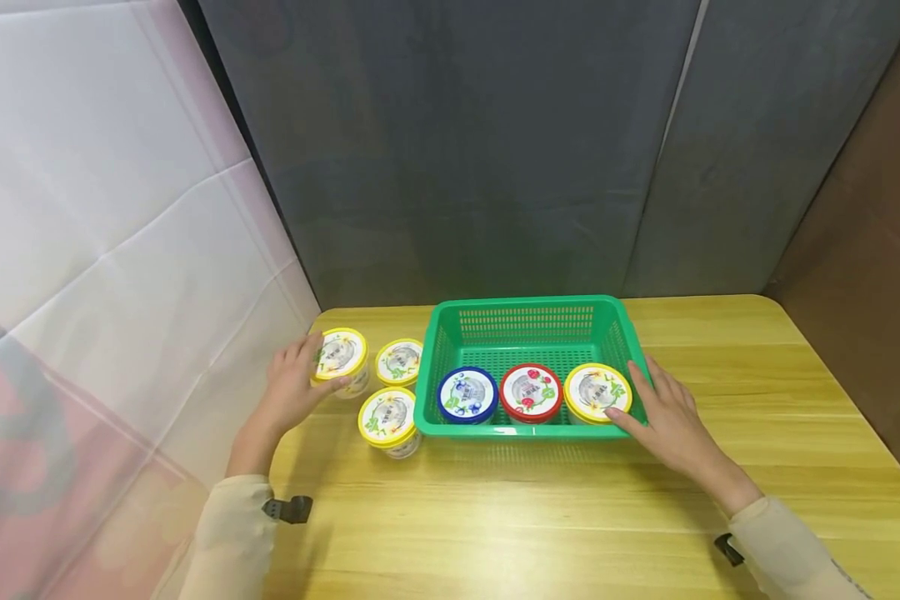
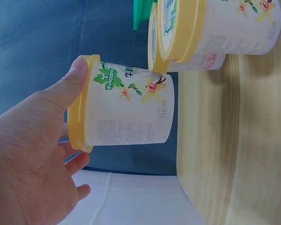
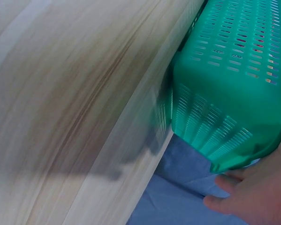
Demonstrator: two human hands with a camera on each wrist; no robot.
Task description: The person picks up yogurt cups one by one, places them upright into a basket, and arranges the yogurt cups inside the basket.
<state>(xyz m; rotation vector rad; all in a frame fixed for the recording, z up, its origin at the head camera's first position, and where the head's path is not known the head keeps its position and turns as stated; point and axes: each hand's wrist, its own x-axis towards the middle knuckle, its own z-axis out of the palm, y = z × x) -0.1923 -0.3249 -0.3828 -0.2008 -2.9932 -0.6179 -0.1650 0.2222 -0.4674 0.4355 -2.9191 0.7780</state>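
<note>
My left hand [image 1: 292,383] grips a yellow-lidded tub [image 2: 126,105] by its lid, thumb on one side and fingers on the other. In the left wrist view its base appears raised off the table. Two more yellow-lidded tubs, one farther back [image 1: 400,362] and one nearer [image 1: 388,417], stand left of the green basket [image 1: 525,305]. Inside the basket, along its front, sit a blue-lidded tub [image 1: 467,395], a red-lidded tub [image 1: 531,392] and a yellow-lidded tub [image 1: 597,392]. At the basket's right rim rests my right hand [image 1: 675,425], thumb over that yellow lid, other fingers extended.
The wooden table [image 1: 555,525] runs back to a dark grey curtain [image 1: 450,150]. A white and pink printed cloth [image 1: 105,250] hangs at the left, and a brown panel [image 1: 862,250] borders the right side.
</note>
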